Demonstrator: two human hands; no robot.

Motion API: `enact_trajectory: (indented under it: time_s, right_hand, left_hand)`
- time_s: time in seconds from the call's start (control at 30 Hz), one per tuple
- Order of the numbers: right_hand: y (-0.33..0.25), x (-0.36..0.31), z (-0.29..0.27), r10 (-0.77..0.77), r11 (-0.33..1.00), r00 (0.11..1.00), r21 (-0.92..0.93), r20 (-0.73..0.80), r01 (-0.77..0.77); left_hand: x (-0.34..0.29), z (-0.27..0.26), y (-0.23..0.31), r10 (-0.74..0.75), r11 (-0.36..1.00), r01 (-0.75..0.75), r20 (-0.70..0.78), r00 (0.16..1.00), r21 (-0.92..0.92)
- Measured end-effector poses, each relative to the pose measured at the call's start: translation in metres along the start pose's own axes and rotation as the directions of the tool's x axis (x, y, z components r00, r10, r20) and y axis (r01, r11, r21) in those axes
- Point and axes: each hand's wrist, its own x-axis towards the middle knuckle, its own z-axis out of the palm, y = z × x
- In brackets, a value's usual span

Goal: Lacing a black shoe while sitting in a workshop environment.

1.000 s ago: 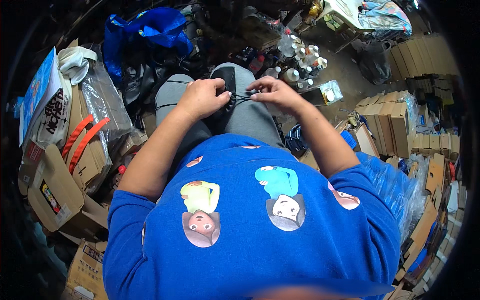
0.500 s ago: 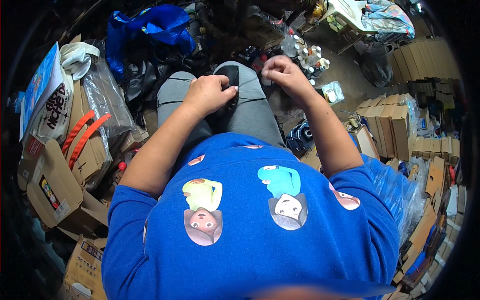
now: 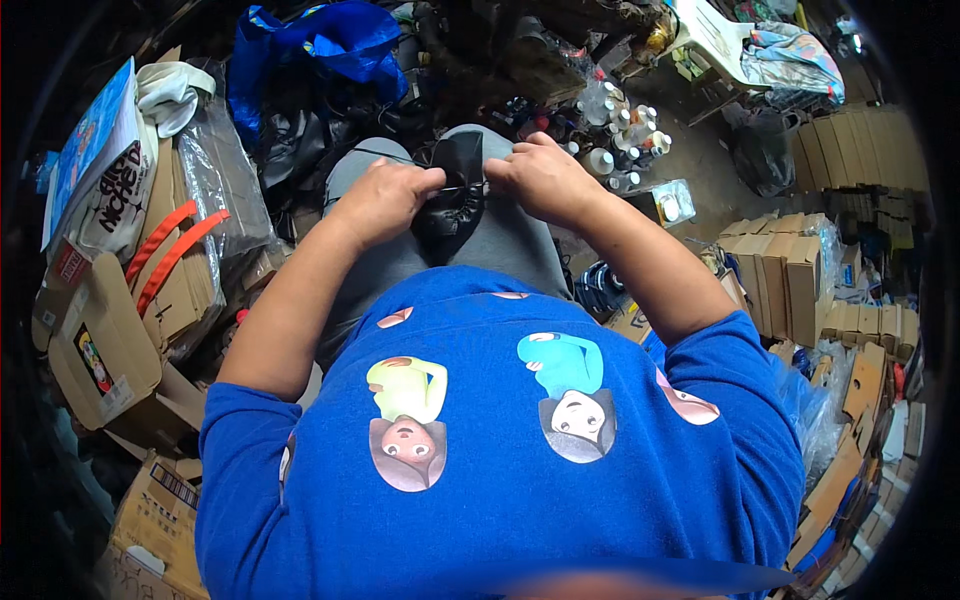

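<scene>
A black lace-up shoe (image 3: 452, 215) rests between my thighs, its tall tongue standing up toward my knees. My left hand (image 3: 388, 200) is closed at the shoe's left side, thumb and finger pinched on a dark shoelace (image 3: 395, 158) whose loose length trails over my left knee. On the other side, my right hand (image 3: 545, 178) is also pinched closed, close to the shoe's right edge. A thin stretch of lace runs across the shoe between the two hands. The lace ends inside my fingers are hidden.
A blue bag (image 3: 330, 50) lies beyond my left knee. Capped bottles (image 3: 625, 130) cluster on the floor past my right knee, near a white chair (image 3: 705, 30). Flattened cardboard (image 3: 790, 270) is stacked at right; an open carton (image 3: 105, 350) stands at left.
My right hand has come inward and down to the shoe, and my left has shifted slightly left. The shoe shows more fully between them. The view has tilted slightly.
</scene>
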Motion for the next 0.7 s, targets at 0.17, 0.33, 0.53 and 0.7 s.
enact_trajectory:
  time_s: [0.17,0.33,0.53,0.7]
  right_hand:
    - [0.060,-0.062,0.016,0.344,0.927,0.939,0.160,0.006,-0.340]
    - [0.052,-0.027,-0.012,0.548,-0.018,0.837,0.999,-0.013,0.027]
    - [-0.011,0.025,-0.023,0.053,-0.485,0.969,0.842,-0.241,0.236]
    - [0.013,-0.043,0.002,0.248,0.759,0.964,0.600,0.095,-0.254]
  left_hand:
    - [-0.074,-0.030,-0.045,-0.379,0.924,0.369,-0.098,0.920,-0.100]
    - [-0.038,-0.077,-0.010,-0.430,0.546,0.150,-0.122,0.895,-0.824]
    - [-0.006,-0.049,0.057,0.027,0.141,0.123,0.128,0.991,-0.982]
    - [-0.053,-0.066,-0.001,-0.114,0.991,0.120,-0.098,0.989,0.060]
